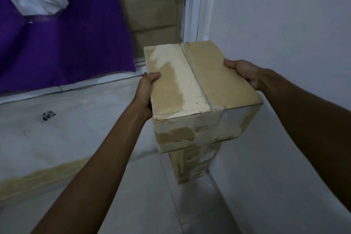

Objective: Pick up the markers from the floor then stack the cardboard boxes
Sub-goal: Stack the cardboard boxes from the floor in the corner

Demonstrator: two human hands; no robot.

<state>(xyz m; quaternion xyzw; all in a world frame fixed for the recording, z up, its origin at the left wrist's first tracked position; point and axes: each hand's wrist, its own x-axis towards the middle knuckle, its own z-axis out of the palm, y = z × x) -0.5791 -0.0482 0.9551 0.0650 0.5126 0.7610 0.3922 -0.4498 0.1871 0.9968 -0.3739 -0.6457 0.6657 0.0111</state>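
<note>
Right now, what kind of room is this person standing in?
Probably a corner of a home used for storage. A white wall meets a pale tiled floor, purple cloth hangs nearby, and a taped cardboard box sits on another box.

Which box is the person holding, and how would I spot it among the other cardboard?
Look at the white wall on the right, then down to the corner by the door frame. There, both hands, left hand and right hand, grip the held box by its sides. Unlike the lower box beneath it, its top faces you, with a taped centre seam and a pale patch of torn paper.
</note>
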